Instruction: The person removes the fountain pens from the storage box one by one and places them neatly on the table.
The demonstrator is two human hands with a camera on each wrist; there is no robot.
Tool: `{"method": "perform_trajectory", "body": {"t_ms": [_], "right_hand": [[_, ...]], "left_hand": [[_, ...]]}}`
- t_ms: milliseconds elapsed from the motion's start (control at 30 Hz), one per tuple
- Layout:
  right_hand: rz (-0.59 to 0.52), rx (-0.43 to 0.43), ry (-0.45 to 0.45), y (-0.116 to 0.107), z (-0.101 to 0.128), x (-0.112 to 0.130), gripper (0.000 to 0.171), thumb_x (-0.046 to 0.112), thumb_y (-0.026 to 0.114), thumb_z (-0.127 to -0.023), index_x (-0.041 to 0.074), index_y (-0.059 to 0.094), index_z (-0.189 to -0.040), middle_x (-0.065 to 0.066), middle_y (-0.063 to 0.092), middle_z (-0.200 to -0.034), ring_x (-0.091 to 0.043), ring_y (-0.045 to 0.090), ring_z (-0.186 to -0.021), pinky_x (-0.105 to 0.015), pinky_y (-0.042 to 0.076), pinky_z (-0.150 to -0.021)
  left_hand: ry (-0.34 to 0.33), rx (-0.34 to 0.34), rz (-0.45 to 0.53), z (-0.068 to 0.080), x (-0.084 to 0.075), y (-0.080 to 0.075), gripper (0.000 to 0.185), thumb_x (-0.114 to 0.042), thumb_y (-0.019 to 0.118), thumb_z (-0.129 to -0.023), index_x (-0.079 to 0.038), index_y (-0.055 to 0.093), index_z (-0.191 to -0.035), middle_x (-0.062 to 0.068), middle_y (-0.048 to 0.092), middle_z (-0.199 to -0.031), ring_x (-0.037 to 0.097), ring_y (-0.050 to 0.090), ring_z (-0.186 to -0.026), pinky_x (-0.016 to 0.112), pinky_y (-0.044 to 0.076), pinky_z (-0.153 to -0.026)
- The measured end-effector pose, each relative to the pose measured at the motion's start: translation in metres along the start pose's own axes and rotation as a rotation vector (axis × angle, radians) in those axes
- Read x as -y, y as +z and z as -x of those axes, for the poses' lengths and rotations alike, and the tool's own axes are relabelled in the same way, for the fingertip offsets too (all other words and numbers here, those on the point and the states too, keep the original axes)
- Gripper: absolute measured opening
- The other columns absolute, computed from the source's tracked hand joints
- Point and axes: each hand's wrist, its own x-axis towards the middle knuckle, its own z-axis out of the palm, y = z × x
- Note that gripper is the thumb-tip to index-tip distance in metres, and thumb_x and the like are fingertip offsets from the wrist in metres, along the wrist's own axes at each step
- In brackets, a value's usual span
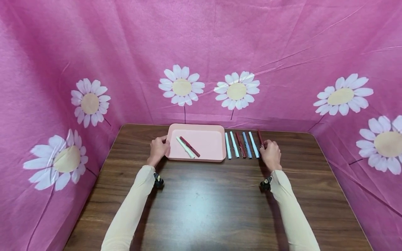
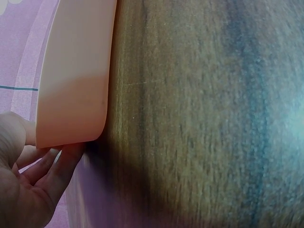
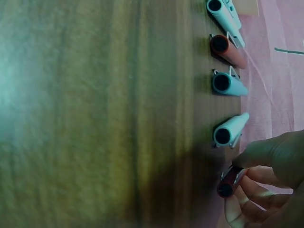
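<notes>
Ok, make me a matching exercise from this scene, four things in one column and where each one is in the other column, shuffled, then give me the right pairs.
Things:
1. left hand
2. right hand
3. white pen
4. pink tray

Places:
A. lying inside the tray beside a dark red pen
B. on the wooden table, left of the row of pens
C. gripping the tray's left edge
D. pinching the dark red pen at the right end of the row

Pairs: 1-C, 2-D, 3-A, 4-B
</notes>
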Motion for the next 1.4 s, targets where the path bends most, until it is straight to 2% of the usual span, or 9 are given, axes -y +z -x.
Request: {"method": "perform_trajectory", "body": {"t_ms": [333, 867, 1400], "right_hand": [[0.010, 0.038, 0.022, 0.001, 0.000, -0.002, 0.028, 0.008, 0.064, -0.091, -0.010, 0.065, -0.114, -0.033, 0.063, -0.106, -0.059, 0.063, -0.099, -0.067, 0.048, -0.083], [0.000, 0.082, 0.068, 0.004, -0.002, -0.002, 0.037, 0.012, 0.061, -0.095, -0.008, 0.060, -0.126, -0.033, 0.059, -0.117, -0.057, 0.059, -0.109, -0.067, 0.048, -0.090], [0.010, -0.077, -0.005, 0.003, 0.001, 0.013, 0.034, 0.010, 0.056, -0.100, -0.011, 0.060, -0.126, -0.037, 0.059, -0.124, -0.059, 0.055, -0.112, -0.069, 0.044, -0.093]], "left_hand": [[-0.002, 0.008, -0.003, 0.000, 0.000, 0.000, 0.039, -0.013, 0.059, -0.098, -0.005, 0.071, -0.134, 0.024, 0.069, -0.130, 0.050, 0.063, -0.121, 0.059, 0.048, -0.105], [0.021, -0.007, -0.010, 0.001, 0.000, 0.000, 0.038, -0.012, 0.059, -0.097, -0.005, 0.072, -0.132, 0.024, 0.070, -0.128, 0.050, 0.064, -0.119, 0.059, 0.049, -0.103], [0.026, -0.014, 0.005, 0.000, 0.000, 0.000, 0.038, -0.010, 0.059, -0.096, -0.005, 0.073, -0.131, 0.023, 0.070, -0.127, 0.050, 0.064, -0.120, 0.059, 0.048, -0.103]]}}
